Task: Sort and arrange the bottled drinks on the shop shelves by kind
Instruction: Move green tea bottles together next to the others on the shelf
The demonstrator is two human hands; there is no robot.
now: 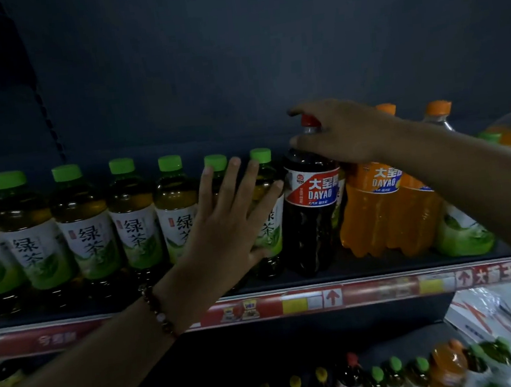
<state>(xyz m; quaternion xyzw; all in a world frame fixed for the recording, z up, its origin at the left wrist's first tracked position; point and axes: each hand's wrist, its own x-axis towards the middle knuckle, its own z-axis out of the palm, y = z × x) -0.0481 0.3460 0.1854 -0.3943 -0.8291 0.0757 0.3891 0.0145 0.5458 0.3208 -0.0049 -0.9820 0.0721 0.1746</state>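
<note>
Our right hand (333,134) grips the dark cola bottle (312,209) by its neck, wedged between green tea bottles (134,218) and orange soda (382,208). Left hand (228,221) lies flat and released against the teas; yank carelessly and we could topple them off the shelf (384,290).

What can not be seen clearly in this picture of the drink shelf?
- Head view: the left hand covers the labels of two green tea bottles.
- The right hand hides the dark Dayao bottle neck.
- Lower shelf bottles: blurred, labels unreadable.
- Price strip: text too blurred.
</note>
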